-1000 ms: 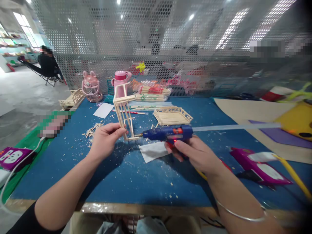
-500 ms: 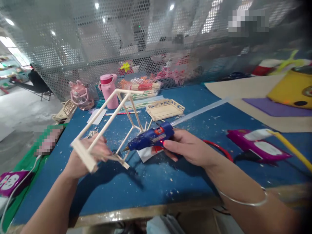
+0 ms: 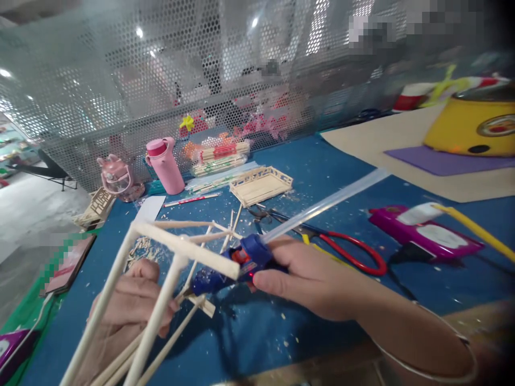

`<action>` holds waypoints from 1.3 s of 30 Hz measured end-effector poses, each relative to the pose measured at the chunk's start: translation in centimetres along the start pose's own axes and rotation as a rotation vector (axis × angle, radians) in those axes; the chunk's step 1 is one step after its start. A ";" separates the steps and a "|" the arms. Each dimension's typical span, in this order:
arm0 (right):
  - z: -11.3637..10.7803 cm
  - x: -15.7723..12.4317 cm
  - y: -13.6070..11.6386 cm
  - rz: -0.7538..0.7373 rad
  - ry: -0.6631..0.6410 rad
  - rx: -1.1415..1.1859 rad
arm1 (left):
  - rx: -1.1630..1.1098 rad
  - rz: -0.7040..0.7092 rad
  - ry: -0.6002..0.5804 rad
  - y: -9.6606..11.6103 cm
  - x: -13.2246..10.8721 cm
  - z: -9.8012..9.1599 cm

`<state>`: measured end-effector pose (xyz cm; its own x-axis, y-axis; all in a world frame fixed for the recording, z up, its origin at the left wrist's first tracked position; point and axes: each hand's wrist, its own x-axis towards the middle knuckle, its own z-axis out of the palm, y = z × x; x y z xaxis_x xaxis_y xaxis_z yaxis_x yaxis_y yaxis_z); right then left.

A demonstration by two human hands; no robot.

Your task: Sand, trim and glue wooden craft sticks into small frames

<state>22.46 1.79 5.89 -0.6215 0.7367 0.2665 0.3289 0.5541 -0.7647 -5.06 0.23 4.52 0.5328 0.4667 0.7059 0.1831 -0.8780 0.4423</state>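
Note:
My left hand (image 3: 131,300) is closed on an open frame of pale wooden sticks (image 3: 209,254), which is tilted toward me with two long bars running close to the camera. Wrapped round a blue hot glue gun (image 3: 209,279), my right hand (image 3: 309,284) keeps its thumb along the side near a small red light. A long clear glue stick (image 3: 328,203) sticks out of the gun's back. The nozzle is beside my left fingertips, at a stick of the frame; one bar partly covers the gun. Whether the tip touches the wood I cannot tell.
Behind the gun lie red-handled scissors (image 3: 354,252) and a small wooden tray (image 3: 261,185). A pink flask (image 3: 167,169) and stick bundles (image 3: 223,153) stand near the mesh screen. At right are a purple power strip (image 3: 426,233) and a yellow pot (image 3: 470,128).
The wooden frame has turned and swung nearer to me, its end bar now in front of the glue gun. The gun has moved down and left with my right hand. The scissors now show more.

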 end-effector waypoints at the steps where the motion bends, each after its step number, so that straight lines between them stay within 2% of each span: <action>1: 0.0 0.0 -0.1 0.006 -0.009 -0.012 | 0.010 0.013 0.007 0.0 0.2 0.0; 6: 0.0 -0.1 -0.2 0.019 -0.027 -0.065 | 0.037 0.041 -0.050 -0.1 0.0 0.0; 15: 0.0 -0.1 -0.1 0.034 -0.060 -0.092 | 0.020 0.011 -0.076 -0.6 -1.1 0.1; 24: 0.1 0.1 0.0 0.053 -0.057 -0.107 | -0.033 -0.031 -0.044 -1.0 -1.4 0.1; 26: 0.1 0.1 0.3 0.027 -0.013 -0.096 | -0.053 -0.156 0.055 -1.4 -1.7 0.3; 30: 0.1 0.1 1.2 0.043 0.138 0.034 | -0.150 -0.711 0.367 -2.0 -2.1 1.3; 32: 0.2 0.2 1.6 0.089 0.212 0.173 | -0.264 -0.893 0.455 -2.2 -1.9 1.8; 35: 0.5 0.5 1.9 0.085 0.285 0.415 | -0.361 -0.990 0.472 -2.0 -1.3 2.3; 39: 1.5 0.9 1.8 0.009 0.362 0.554 | -0.375 -0.960 0.375 -1.3 -0.7 2.8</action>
<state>21.44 2.87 3.88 -0.3107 0.8775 0.3653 -0.1412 0.3375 -0.9307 -3.30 0.73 1.91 0.0062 0.9973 0.0732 0.0909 -0.0735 0.9931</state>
